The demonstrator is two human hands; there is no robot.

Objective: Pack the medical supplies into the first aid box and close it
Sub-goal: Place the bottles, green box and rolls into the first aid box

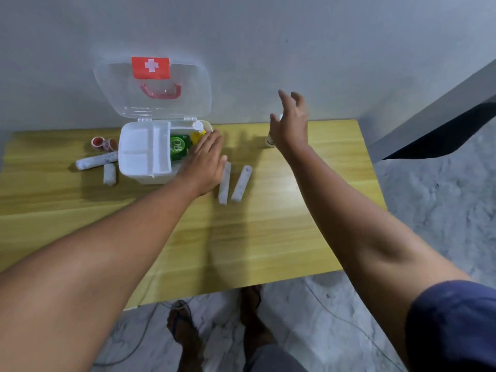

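The white first aid box [139, 173] stands open on the wooden table, its clear lid [112, 84] with a red cross label leaning back against the wall. Inside lie a white divider tray [142, 149], a green packet [178, 149] and a yellow bottle with a white cap [198, 130]. My left hand [205, 162] rests flat on the box's right rim, holding nothing. My right hand [291, 122] hovers with spread fingers over a small white bottle [270, 140], mostly hidden behind it. Two bandage rolls [241, 183] lie right of the box, two more [96, 160] on its left, beside red tape rolls [103, 143].
The table [268, 237] stands against a grey wall; its right edge drops to a marbled floor. My feet in sandals [182, 328] and a thin cable [139, 342] show below the front edge. A grey slanted panel [442, 111] rises at right.
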